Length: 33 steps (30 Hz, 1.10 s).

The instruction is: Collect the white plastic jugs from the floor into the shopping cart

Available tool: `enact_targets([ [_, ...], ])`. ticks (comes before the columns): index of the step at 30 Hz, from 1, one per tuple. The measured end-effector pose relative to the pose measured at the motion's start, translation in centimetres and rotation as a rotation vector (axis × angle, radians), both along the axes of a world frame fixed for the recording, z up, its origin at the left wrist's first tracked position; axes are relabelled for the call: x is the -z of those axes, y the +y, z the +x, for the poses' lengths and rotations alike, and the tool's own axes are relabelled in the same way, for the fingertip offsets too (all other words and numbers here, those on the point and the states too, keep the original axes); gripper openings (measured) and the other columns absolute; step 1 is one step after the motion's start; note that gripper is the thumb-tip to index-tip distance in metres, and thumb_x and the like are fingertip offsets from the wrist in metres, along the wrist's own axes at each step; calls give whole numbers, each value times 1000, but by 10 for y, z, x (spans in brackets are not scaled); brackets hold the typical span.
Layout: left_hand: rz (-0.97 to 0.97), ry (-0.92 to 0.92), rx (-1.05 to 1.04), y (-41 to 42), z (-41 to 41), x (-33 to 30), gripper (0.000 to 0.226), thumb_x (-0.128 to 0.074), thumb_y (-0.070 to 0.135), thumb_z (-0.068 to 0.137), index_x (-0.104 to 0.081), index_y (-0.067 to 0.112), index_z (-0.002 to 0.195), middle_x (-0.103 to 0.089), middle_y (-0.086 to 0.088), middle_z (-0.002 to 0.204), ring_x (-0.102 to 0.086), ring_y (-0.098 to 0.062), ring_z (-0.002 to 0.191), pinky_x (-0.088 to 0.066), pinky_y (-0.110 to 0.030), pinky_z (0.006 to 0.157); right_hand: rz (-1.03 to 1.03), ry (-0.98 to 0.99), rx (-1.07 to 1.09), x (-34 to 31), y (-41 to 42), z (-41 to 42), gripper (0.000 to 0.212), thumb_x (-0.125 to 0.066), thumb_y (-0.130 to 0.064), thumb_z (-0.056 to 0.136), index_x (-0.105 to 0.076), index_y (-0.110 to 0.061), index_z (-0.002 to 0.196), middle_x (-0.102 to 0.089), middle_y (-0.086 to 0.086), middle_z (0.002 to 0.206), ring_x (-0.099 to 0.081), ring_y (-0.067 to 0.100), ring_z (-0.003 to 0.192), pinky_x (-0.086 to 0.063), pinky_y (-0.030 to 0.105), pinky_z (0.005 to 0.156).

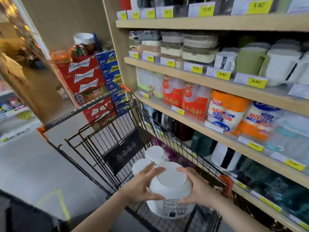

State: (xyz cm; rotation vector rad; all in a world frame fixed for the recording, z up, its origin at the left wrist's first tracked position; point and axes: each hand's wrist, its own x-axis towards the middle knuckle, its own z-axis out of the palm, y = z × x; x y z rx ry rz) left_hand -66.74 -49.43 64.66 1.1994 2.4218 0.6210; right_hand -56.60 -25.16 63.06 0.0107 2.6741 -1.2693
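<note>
In a shop aisle beside stocked wooden shelves (209, 22), grey floor (25, 173) below, my left hand (142, 186) and right hand (197, 188) clasp a white jug (170, 190) with spread fingers (155, 169) over the cart (117, 139) (two jugs (153, 154) already inside)

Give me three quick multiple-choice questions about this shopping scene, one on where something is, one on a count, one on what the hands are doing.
1. Where is the jug being held?
A. over the cart
B. on a shelf
C. on the floor

2. How many other white jugs already sit in the cart?
A. none
B. two
C. five

3. How is the held jug gripped?
A. one hand
B. both hands
C. not at all

Answers: 1 A, it hangs above the basket. 2 B, two white lids show. 3 B, left hand and right hand clasp its sides.
</note>
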Motion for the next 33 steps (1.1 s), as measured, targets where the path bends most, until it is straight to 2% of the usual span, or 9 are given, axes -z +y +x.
enact_targets([
  [5,-163,-60,148,-33,-76,31,95,-61,76,69,0,59,140,-9,-3,158,-4,-20,146,-15,-52,118,53,8,119,30,-54,-42,89,-84,-44,52,-25,-63,115,-20,-18,129,-28,6,121,-32,25,100],
  [12,-389,-40,410,-72,-173,73,107,-73,55,72,11,63,137,-1,-2,157,-22,-27,141,-29,-47,114,70,-30,303,73,-141,-88,92,-82,-38,60,-26,-42,132,-14,-11,132,-17,5,122,-26,16,98],
  [15,-447,-12,532,-75,-209,96,114,-74,53,71,18,59,137,-1,0,158,-27,-28,140,-34,-48,110,24,-53,410,102,-165,-103,93,-80,-46,54,-22,-52,126,-14,-12,138,-20,8,126,-26,29,110],
  [16,-463,-7,568,-74,-218,102,115,-75,51,72,19,55,139,0,1,159,-26,-27,140,-34,-46,110,11,-58,446,115,-171,-106,92,-80,-48,53,-23,-52,125,-14,-15,136,-22,6,125,-27,29,111],
  [20,-482,74,712,-73,-256,139,118,-74,51,74,28,54,135,5,6,160,-19,-21,144,-25,-37,114,19,-29,488,156,-182,-117,88,-84,-43,54,-33,-44,127,-18,-17,131,-22,0,121,-14,0,102],
  [23,-485,138,806,-78,-277,183,118,-71,60,72,34,61,127,16,5,157,-6,-20,147,-17,-40,118,47,23,454,188,-189,-121,83,-81,-54,54,-37,-42,124,-31,0,138,-33,11,126,-44,28,102],
  [27,-532,199,852,-85,-280,229,124,-70,63,69,39,55,127,25,5,153,10,-23,146,-10,-45,119,36,49,404,222,-200,-127,72,-77,-56,63,-42,-31,121,-26,4,142,-32,13,128,-50,17,90],
  [30,-551,229,862,-89,-278,241,117,-67,63,72,29,49,137,40,5,146,21,-25,144,-4,-49,118,24,29,345,246,-203,-137,72,-80,-47,63,-38,-31,120,-25,5,142,-37,27,129,-53,29,89],
  [33,-565,240,887,-91,-274,240,109,-65,63,75,17,44,145,44,1,143,26,-28,142,-1,-50,117,-4,-38,321,257,-202,-137,68,-76,-45,65,-36,-29,118,-17,-8,143,-37,21,130,-48,25,97],
])
